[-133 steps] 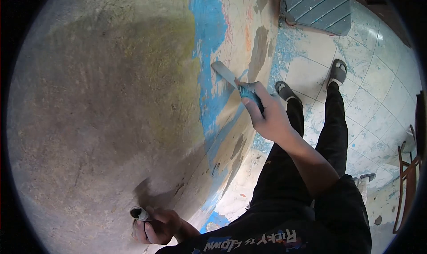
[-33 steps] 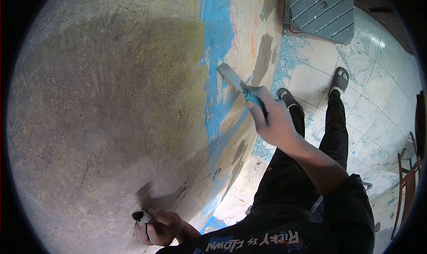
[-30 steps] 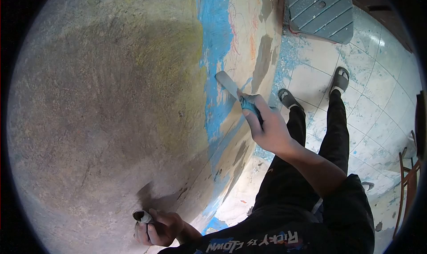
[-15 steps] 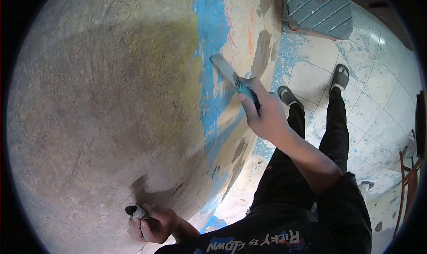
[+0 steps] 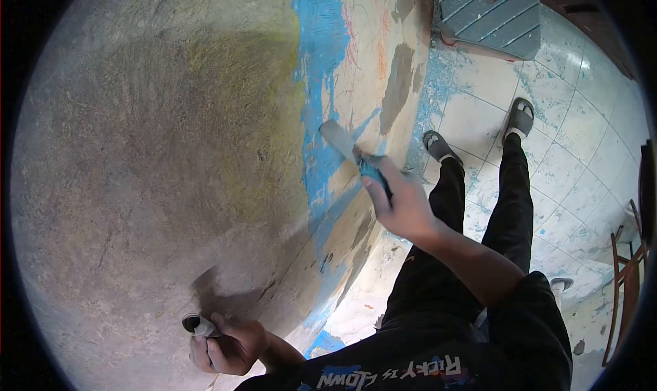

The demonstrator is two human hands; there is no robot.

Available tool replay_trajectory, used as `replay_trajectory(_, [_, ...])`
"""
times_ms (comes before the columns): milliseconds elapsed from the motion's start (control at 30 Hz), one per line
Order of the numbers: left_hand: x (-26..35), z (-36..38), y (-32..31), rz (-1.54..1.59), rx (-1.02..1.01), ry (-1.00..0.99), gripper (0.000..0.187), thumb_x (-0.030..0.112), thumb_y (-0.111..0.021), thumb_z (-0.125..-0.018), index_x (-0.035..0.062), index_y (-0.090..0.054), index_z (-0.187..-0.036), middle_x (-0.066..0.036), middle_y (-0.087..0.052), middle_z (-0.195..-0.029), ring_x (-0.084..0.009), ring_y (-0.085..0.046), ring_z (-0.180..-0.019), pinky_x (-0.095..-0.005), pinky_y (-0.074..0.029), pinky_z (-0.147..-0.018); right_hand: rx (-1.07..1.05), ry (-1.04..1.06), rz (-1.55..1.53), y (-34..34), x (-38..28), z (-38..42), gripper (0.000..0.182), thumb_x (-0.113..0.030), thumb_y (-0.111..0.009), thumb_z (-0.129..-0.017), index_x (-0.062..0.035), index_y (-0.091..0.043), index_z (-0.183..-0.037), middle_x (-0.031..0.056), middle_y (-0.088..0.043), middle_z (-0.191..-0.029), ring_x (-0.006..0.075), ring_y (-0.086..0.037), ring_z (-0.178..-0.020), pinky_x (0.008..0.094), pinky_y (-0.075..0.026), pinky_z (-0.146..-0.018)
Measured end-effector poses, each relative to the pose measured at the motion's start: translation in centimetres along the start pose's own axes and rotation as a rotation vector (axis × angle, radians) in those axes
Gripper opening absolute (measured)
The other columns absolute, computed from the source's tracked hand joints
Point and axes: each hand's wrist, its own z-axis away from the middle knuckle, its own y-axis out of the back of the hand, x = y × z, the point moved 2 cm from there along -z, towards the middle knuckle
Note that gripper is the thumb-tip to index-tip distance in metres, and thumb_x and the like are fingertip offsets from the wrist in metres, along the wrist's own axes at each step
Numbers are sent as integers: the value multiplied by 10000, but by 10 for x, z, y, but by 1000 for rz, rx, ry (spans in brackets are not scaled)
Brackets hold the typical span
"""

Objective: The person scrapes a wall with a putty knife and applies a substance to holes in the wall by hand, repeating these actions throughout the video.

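Observation:
My right hand (image 5: 404, 203) is closed around the blue-green handle of a paint scraper (image 5: 338, 140). The scraper's flat grey blade lies over a strip of blue paint (image 5: 320, 42) on the wall (image 5: 150, 145), its tip near the strip's left edge. Pale patches show through the blue paint around the blade. At the lower left, my left hand (image 5: 233, 346) grips a grey tube (image 5: 203, 325) with a dark round open end, close to the wall. Its lower part is hidden by my fingers.
A grey plastic step stool (image 5: 489, 18) stands at the top on the tiled floor (image 5: 479, 83), which is littered with blue paint flakes. My sandalled feet (image 5: 520, 117) are on the tiles. Wooden furniture (image 5: 628, 288) stands at the right edge.
The scraper in my right hand has moved down along the blue strip, toward my body. My left hand with the grey tube has shifted slightly left.

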Motion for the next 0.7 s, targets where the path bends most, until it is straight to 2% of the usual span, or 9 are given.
replay_trajectory(33, [-1,-2,0,7,-5,-40,383,-80,-791,-825,-5,-592,-1143,-197,-604,-1098,-302,-631,-979,-392,-572,-780,20,38,-2,-5,-2,3,236,-130,-607,-978,-47,-518,-1181,250,-610,-696,476,-639,-668,489,-487,-572])
replay_trajectory(67, [-2,-3,0,9,-8,-78,373,-104,-785,-823,-37,-595,-1137,-210,-599,-1102,-297,-660,-962,-370,-615,-753,-1,-46,-55,-6,-2,8,245,-142,-611,-983,-48,-527,-1193,241,-608,-694,461,-644,-676,481,-480,-565])
replay_trajectory(167, [2,0,-1,-12,5,8,402,-6,-818,-828,53,-589,-1152,-169,-624,-1083,-312,-582,-1009,-421,-482,-819,74,-30,-81,11,-24,-29,252,-145,-612,-985,-41,-538,-1202,233,-607,-706,450,-647,-676,469,-474,-562])
replay_trajectory(267, [-1,-3,0,15,-10,-80,360,-96,-779,-835,-39,-590,-1135,-209,-594,-1101,-296,-659,-963,-373,-615,-755,111,22,-28,22,-31,-49,301,-139,-609,-983,-43,-553,-1263,232,-618,-727,442,-651,-677,453,-482,-572])
replay_trajectory(500, [-2,0,-1,70,23,-51,342,-101,-774,-836,-48,-595,-1123,-205,-585,-1097,-289,-657,-945,-360,-606,-737,-37,-78,-43,-4,1,10,354,-148,-614,-973,-52,-547,-1308,233,-626,-732,451,-655,-682,455,-494,-586])
replay_trajectory(533, [-2,-1,-1,65,22,-47,343,-97,-778,-835,-49,-596,-1122,-204,-584,-1095,-288,-656,-942,-361,-604,-736,52,28,-48,-4,0,2,338,-135,-611,-973,-53,-554,-1296,228,-624,-719,437,-656,-656,440,-490,-572])
replay_trajectory(567, [-1,-1,0,59,21,-44,345,-92,-782,-833,-50,-596,-1121,-203,-584,-1093,-286,-656,-939,-362,-602,-735,26,-4,-31,0,3,-4,325,-133,-612,-973,-53,-558,-1283,227,-623,-716,437,-658,-653,436,-491,-570])
replay_trajectory(667, [1,3,1,15,16,10,434,-7,-819,-829,76,-591,-1190,-153,-624,-1096,-297,-566,-1033,-401,-485,-822,1,-8,-4,19,-8,-26,274,-127,-612,-975,-56,-567,-1235,221,-618,-698,433,-662,-643,420,-492,-562])
replay_trajectory(700, [1,2,0,13,17,8,434,-8,-818,-829,73,-591,-1190,-154,-625,-1096,-297,-566,-1031,-401,-483,-823,-11,-20,5,18,-8,-24,278,-127,-611,-977,-57,-561,-1241,223,-618,-700,434,-663,-646,422,-491,-562])
